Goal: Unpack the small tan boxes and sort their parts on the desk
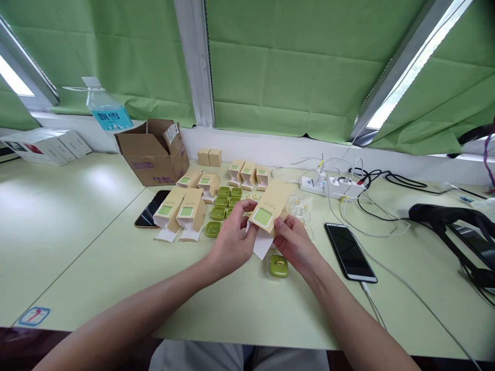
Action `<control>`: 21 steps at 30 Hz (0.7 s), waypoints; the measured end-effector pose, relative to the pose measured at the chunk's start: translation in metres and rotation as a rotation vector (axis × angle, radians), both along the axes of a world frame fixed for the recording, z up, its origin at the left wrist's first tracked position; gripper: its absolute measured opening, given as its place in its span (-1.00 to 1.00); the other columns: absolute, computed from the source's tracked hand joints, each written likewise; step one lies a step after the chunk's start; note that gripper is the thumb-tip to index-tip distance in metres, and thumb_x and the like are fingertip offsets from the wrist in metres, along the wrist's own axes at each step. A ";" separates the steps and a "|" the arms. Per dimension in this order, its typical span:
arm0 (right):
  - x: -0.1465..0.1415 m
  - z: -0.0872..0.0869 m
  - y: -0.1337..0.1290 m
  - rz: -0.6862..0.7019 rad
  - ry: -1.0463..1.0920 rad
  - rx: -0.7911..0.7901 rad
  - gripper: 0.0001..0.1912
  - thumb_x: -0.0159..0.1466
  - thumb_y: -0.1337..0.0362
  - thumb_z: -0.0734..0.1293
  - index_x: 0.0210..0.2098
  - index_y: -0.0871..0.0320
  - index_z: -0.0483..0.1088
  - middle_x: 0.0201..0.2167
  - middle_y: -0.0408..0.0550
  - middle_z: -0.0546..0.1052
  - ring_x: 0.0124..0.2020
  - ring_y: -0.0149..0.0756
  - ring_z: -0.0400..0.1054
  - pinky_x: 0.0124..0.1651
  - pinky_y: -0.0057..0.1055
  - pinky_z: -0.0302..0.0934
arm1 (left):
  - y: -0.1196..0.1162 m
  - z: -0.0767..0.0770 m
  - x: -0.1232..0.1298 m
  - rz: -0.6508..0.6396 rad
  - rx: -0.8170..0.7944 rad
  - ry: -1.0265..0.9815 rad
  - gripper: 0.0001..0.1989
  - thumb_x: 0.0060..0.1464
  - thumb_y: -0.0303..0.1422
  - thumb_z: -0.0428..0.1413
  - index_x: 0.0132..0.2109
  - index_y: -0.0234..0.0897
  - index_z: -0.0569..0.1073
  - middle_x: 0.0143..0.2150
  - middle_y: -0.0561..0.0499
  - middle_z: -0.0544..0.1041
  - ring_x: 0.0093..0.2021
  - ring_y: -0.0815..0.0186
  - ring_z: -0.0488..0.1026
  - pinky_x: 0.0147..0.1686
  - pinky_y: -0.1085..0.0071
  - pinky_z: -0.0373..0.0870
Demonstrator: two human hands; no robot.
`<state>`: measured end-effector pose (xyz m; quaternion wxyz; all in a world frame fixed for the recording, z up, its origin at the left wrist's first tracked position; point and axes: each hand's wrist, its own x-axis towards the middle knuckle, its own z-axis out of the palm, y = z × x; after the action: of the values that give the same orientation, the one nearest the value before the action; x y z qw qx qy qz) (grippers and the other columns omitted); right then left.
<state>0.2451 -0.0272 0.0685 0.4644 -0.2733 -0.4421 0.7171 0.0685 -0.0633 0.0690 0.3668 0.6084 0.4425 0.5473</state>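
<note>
Between my two hands I hold a small kraft cardboard box (273, 201) with a green square on its face and a white flap hanging open at the near end. My left hand (235, 238) grips its left side, and my right hand (296, 243) pinches the lower right edge. Just below the box, a small green-lidded clear container (278, 266) rests on the table. Several green lids (218, 213) stand in rows behind my left hand. Clear container pieces (299, 207) lie beyond my right hand, partly hidden by the box.
Several kraft boxes (192, 208) with open flaps stand left of the lids, more at the back. A dark phone (150, 210) lies beside them. Further back are a brown carton (154, 154) and a bottle (110, 111). On the right are a charging phone (350, 251), cables and a power strip (332, 186).
</note>
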 end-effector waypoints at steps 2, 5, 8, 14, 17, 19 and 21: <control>0.000 0.001 0.000 -0.019 -0.003 -0.005 -0.42 0.07 -0.12 0.70 -0.06 0.06 0.64 -0.07 -0.01 0.76 -0.16 -0.11 0.66 -0.19 -0.31 0.52 | 0.000 0.000 0.000 -0.029 -0.007 -0.007 -0.51 0.29 -0.38 0.25 0.29 -0.08 0.34 0.31 -0.15 0.50 0.22 0.09 0.59 0.07 0.25 0.62; 0.001 0.002 0.001 -0.073 0.005 -0.035 -0.43 0.05 -0.08 0.72 -0.08 0.08 0.63 -0.14 -0.02 0.76 -0.31 -0.22 0.63 -0.29 -0.37 0.48 | -0.001 0.001 0.002 -0.089 -0.017 -0.011 -0.26 0.13 -0.42 0.39 0.36 -0.02 0.28 0.35 -0.13 0.47 0.25 0.06 0.57 0.12 0.21 0.62; 0.002 0.003 0.003 -0.119 0.002 -0.085 -0.44 0.02 -0.04 0.74 -0.11 0.11 0.63 -0.19 -0.01 0.77 -0.36 -0.24 0.61 -0.36 -0.41 0.46 | -0.003 0.001 0.004 -0.122 -0.028 -0.040 -0.18 0.09 -0.42 0.41 0.40 0.00 0.25 0.38 -0.13 0.45 0.24 0.06 0.57 0.14 0.19 0.61; 0.000 -0.002 0.002 -0.260 -0.004 -0.090 -0.44 -0.07 0.08 0.77 -0.14 0.12 0.66 -0.09 0.05 0.77 -0.17 -0.08 0.68 -0.15 -0.26 0.56 | 0.001 0.006 0.000 -0.135 -0.113 -0.112 -0.62 0.25 -0.26 0.28 0.16 -0.19 0.44 0.20 -0.17 0.60 -0.08 0.18 0.69 -0.07 0.26 0.65; 0.000 -0.004 0.001 -0.286 -0.052 -0.047 -0.46 -0.06 0.07 0.76 -0.15 0.11 0.66 -0.06 0.06 0.77 -0.12 -0.04 0.68 -0.09 -0.21 0.57 | 0.005 0.007 -0.001 -0.069 -0.191 -0.028 -0.75 0.20 -0.17 0.31 -0.12 -0.22 0.51 -0.16 -0.06 0.69 -0.29 0.21 0.67 -0.30 0.33 0.58; 0.000 -0.005 0.000 -0.274 -0.101 -0.003 -0.45 -0.02 0.04 0.75 -0.11 0.10 0.64 -0.04 0.07 0.76 -0.09 -0.03 0.67 -0.08 -0.19 0.56 | 0.009 0.008 -0.005 -0.033 -0.206 -0.002 -0.72 0.13 -0.15 0.36 -0.19 -0.22 0.52 -0.26 -0.02 0.69 -0.34 0.23 0.65 -0.35 0.35 0.55; 0.001 -0.003 -0.001 -0.252 -0.131 0.053 -0.41 0.05 -0.02 0.72 -0.03 0.07 0.61 0.00 0.07 0.75 -0.04 -0.02 0.66 -0.08 -0.18 0.56 | 0.016 0.013 -0.016 -0.009 -0.213 -0.042 -0.65 0.03 -0.11 0.43 -0.22 -0.24 0.53 -0.28 -0.03 0.69 -0.32 0.21 0.66 -0.31 0.32 0.59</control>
<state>0.2458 -0.0285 0.0653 0.5281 -0.3606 -0.4525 0.6216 0.0526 -0.0477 0.0818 0.4412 0.5562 0.4877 0.5081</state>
